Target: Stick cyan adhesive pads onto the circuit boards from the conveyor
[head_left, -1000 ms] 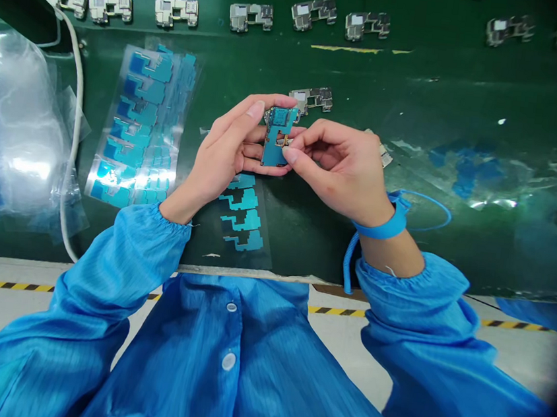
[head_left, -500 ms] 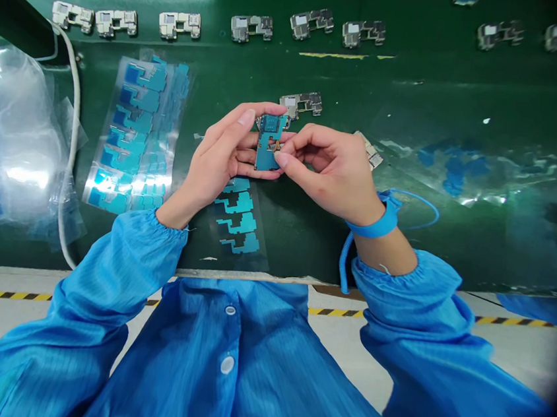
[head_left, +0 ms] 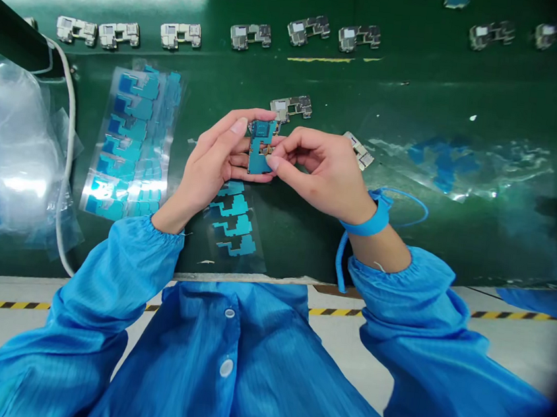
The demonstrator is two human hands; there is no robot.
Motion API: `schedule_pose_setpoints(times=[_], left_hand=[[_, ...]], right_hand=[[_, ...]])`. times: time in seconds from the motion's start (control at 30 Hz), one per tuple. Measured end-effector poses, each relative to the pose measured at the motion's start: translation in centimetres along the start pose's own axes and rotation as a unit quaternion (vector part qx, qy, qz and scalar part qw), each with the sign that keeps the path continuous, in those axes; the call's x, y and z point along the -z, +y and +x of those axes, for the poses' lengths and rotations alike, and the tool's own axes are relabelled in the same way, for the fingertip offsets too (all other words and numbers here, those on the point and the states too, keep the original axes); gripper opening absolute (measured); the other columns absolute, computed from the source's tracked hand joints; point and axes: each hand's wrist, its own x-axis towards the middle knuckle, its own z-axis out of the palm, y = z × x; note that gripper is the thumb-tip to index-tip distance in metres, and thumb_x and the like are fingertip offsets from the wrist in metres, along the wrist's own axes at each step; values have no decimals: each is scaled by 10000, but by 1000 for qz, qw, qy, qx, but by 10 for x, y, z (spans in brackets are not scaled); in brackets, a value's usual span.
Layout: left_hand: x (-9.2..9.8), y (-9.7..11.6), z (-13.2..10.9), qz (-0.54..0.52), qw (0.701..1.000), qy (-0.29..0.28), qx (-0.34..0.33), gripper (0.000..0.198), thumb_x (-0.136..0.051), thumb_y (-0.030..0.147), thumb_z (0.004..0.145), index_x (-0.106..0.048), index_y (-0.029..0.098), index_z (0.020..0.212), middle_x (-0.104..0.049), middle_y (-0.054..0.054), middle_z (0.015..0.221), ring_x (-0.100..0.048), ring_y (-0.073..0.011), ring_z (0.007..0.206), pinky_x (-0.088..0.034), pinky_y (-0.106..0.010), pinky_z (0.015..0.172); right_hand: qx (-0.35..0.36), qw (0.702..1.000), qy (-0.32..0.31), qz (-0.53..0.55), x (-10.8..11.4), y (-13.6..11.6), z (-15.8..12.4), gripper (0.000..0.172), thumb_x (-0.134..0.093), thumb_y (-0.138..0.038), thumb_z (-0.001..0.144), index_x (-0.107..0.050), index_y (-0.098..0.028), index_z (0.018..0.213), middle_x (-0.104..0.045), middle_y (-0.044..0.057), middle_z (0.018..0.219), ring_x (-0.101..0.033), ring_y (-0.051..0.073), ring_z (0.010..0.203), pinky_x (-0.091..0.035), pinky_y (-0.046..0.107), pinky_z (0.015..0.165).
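Observation:
My left hand [head_left: 219,149] holds a small circuit board [head_left: 260,147] with a blue face, its fingers behind and around the board's edges. From the other side my right hand [head_left: 320,170] pinches at the board's lower right edge with thumb and forefinger. A blue wrist strap [head_left: 370,218] with a coiled cord circles my right wrist. Just beyond the fingers another circuit board [head_left: 292,108] lies on the green bench. Below my left hand is a clear sheet with teal die-cut stickers [head_left: 237,225], partly hidden by the hand. One more board [head_left: 360,152] lies behind my right hand.
Several circuit boards [head_left: 251,36] lie in a row along the back of the bench. Stacked sticker sheets [head_left: 126,143] are at left, beside a white cable [head_left: 70,147] and clear plastic bags [head_left: 21,148]. A crumpled clear film [head_left: 462,161] with blue pieces lies at right.
The camera view has shifted slightly, so the hands and the board appear a little further left. Both hands keep the same hold on the board.

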Motion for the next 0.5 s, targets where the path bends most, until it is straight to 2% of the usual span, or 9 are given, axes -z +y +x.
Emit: schedule_pose_setpoints(times=[0.13, 0.23, 0.37, 0.5], left_hand=[[0, -1, 0, -9, 1000, 4, 6, 467, -677, 600, 1080, -741, 258, 1392, -874, -82, 1191, -889, -306, 1100, -768, -435, 884], [0, -1, 0, -14, 1000, -3, -4, 457, -769, 558, 1027, -752, 263, 1375, -878, -69, 1180, -895, -292, 1045, -772, -409, 859], [-1, -2, -1, -8, 1000, -12, -17, 560, -937, 474, 897, -744, 284, 1387, -886, -41, 1120, -899, -296, 1024, -778, -401, 855], [0, -3, -2, 10, 999, -17, -26, 694, -1018, 405, 816, -715, 284, 1428, -885, -63, 1188, -893, -322, 1105, -776, -405, 909]], right_hand=[[-10, 1000, 3, -3, 0, 0, 0, 294, -942, -427, 896, -717, -248, 834, -687, 23, 799, -775, 261, 1003, -709, 421, 907], [-4, 1000, 1, -1, 1, 0, 0, 284, -932, -411, 902, -711, -252, 821, -695, 15, 789, -762, 239, 936, -707, 429, 922], [-3, 1000, -8, -6, 2, 0, 1, 302, -923, -441, 910, -705, -252, 819, -694, 2, 767, -737, 217, 858, -704, 436, 928], [-1, 1000, 3, -23, 3, -1, 1, 335, -949, -489, 888, -723, -251, 823, -738, 29, 828, -775, 257, 945, -689, 416, 860]])
